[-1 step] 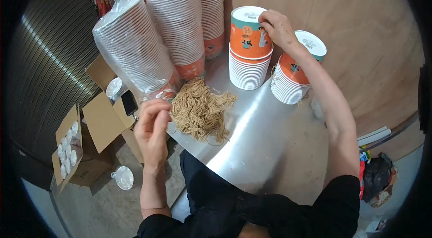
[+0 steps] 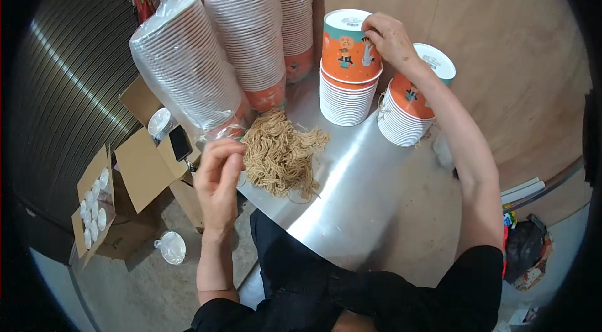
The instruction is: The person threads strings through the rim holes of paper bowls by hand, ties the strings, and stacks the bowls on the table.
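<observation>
My right hand [image 2: 390, 38] is closed at the top edge of an orange and green paper bucket [image 2: 345, 56], which stands upside down on a nested stack of white-rimmed buckets [image 2: 348, 101]. Thumb and fingers meet at its upper right side. Beside it, to the right, leans a second stack [image 2: 401, 120] with another upturned bucket on top. My left hand [image 2: 219, 175] hovers at the left side of a tangled heap of tan string [image 2: 280, 155], fingers curled toward the thumb. Whether a strand lies between them, I cannot make out.
Tall plastic-wrapped bucket stacks [image 2: 179, 59] line the back left of the metal table [image 2: 351, 206]. Left of the table are open cardboard boxes [image 2: 141, 166], a phone [image 2: 180, 144] and a wrapped cup on the floor [image 2: 172, 248]. A wooden wall [image 2: 501, 50] rises behind.
My left hand has shifted very slightly to the right. My right hand keeps its place at the bucket.
</observation>
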`<state>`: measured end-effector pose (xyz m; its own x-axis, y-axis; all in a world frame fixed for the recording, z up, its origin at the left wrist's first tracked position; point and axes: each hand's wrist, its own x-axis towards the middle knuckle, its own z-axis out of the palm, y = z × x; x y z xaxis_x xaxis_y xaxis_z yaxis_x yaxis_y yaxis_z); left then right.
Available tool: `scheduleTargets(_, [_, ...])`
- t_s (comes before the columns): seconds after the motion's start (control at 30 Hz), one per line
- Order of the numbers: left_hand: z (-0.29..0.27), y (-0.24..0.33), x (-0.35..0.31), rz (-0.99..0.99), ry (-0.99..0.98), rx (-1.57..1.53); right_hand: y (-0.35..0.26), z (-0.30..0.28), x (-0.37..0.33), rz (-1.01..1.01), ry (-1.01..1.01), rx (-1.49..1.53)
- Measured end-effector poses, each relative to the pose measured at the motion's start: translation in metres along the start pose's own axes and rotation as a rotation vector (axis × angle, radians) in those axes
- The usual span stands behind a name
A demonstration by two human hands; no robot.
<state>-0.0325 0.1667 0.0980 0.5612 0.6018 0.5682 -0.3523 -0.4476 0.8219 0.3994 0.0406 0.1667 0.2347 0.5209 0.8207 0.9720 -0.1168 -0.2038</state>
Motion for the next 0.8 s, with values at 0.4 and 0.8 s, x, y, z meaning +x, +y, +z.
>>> scheduleTargets(0.4, [0.058,-0.065,-0.031,-0.262,-0.235,-0.045,-0.057,-0.118,-0.024,0.182,0.371,0.346])
scheduleTargets(0.8, [0.117,-0.053,-0.085,0.419,-0.372,0.265,-0.152,-0.052,-0.331,1.397,0.08,1.558])
